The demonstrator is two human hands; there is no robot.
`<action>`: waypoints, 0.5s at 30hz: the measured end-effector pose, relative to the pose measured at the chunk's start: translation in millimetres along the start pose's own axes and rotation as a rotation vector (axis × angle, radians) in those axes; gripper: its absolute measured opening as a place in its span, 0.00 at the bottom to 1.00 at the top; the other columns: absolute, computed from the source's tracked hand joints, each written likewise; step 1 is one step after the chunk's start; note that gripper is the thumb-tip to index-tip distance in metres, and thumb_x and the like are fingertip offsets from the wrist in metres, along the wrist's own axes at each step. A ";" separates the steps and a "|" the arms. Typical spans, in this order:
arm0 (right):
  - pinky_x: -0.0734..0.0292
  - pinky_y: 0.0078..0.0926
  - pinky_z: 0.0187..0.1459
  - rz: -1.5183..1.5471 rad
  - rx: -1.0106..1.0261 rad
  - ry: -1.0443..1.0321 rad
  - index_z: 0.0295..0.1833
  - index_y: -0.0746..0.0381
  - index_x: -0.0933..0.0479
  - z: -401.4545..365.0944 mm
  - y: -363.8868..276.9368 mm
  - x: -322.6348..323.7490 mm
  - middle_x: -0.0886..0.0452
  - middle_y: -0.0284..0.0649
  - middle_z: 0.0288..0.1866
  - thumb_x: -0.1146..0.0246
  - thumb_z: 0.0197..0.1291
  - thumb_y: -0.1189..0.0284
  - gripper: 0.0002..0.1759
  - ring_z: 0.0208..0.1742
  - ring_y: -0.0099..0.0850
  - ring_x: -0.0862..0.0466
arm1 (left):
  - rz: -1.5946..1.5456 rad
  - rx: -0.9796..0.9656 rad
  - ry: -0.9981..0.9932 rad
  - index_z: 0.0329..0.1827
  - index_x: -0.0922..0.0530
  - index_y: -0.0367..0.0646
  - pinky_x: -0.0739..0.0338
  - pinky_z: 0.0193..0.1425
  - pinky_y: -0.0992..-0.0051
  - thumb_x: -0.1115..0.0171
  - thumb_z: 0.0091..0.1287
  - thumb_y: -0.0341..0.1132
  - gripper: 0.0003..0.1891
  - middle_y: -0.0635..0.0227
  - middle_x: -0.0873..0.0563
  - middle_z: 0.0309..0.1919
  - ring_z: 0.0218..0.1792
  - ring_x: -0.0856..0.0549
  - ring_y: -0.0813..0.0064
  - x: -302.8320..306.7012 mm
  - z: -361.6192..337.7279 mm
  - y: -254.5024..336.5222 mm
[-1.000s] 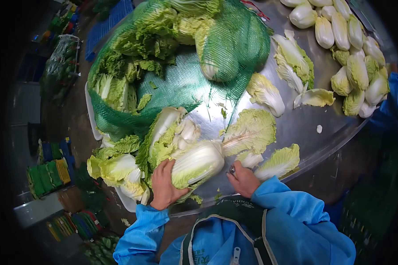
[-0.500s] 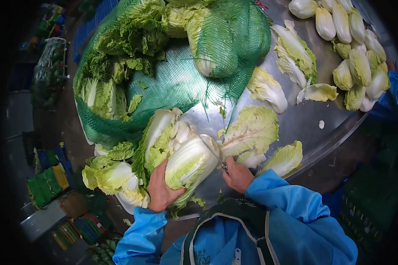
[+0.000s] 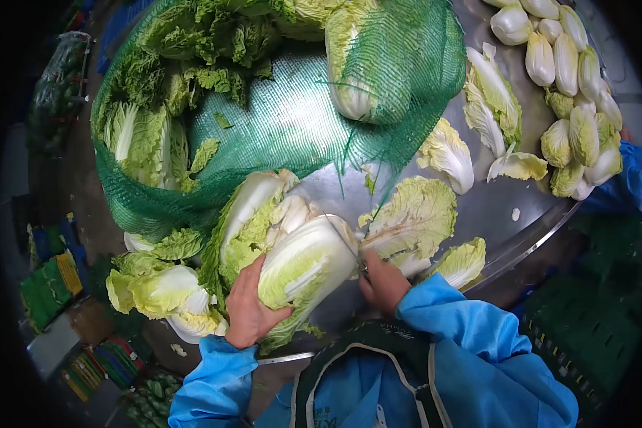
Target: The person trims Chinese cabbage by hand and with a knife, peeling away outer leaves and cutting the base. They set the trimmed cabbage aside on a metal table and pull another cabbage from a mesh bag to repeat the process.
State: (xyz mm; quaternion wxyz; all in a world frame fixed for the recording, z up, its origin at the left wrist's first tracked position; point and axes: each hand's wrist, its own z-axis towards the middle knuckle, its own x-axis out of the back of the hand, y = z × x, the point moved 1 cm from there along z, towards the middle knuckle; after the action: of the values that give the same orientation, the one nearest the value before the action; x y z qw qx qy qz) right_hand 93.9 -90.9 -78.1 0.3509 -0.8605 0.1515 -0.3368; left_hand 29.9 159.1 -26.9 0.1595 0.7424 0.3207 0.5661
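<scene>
The cabbage (image 3: 310, 264) slants lengthwise, base upper-right, held in a spread left grip (image 3: 251, 303); the right grip (image 3: 383, 285) clasps a knife (image 3: 364, 266).

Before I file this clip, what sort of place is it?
Probably a vegetable trimming or packing workplace, judging by a metal table with loose leaves, a green mesh sack of leafy cabbages, and a heap of paler cabbage heads.

Faint green lettering (image 3: 324, 413) on the blue smock (image 3: 488, 378) (too unclear to read)
</scene>
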 end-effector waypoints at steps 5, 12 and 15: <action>0.30 0.53 0.35 -0.107 -0.073 -0.083 0.48 0.68 0.42 25.9 10.0 -8.1 0.23 0.61 0.28 0.40 0.54 0.72 0.21 0.34 0.59 0.22 | -0.021 -0.041 0.016 0.62 0.31 0.39 0.24 0.52 0.65 0.24 0.32 0.36 0.46 0.52 0.21 0.47 0.47 0.20 0.55 -0.5 -1.0 -9.5; 0.30 0.54 0.37 -0.180 -0.077 -0.063 0.47 0.69 0.42 19.9 1.6 -8.6 0.23 0.61 0.29 0.40 0.53 0.74 0.21 0.34 0.60 0.22 | -0.061 -0.099 0.095 0.61 0.30 0.38 0.24 0.52 0.66 0.23 0.33 0.37 0.45 0.52 0.19 0.47 0.47 0.18 0.56 0.7 -14.1 -16.8; 0.30 0.54 0.37 -0.205 0.000 0.030 0.46 0.68 0.41 8.9 -1.4 -13.3 0.23 0.61 0.29 0.42 0.55 0.74 0.18 0.35 0.60 0.22 | -0.071 -0.121 0.139 0.62 0.30 0.39 0.24 0.53 0.67 0.22 0.33 0.38 0.45 0.53 0.20 0.48 0.48 0.18 0.57 -1.1 -24.8 -13.4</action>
State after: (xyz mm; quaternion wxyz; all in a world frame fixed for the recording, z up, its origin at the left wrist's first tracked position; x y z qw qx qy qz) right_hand 90.4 -78.8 -88.1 0.3122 -0.8664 0.0679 -0.3839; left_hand 2.3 165.2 -28.1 0.2017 0.6786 0.3224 0.6284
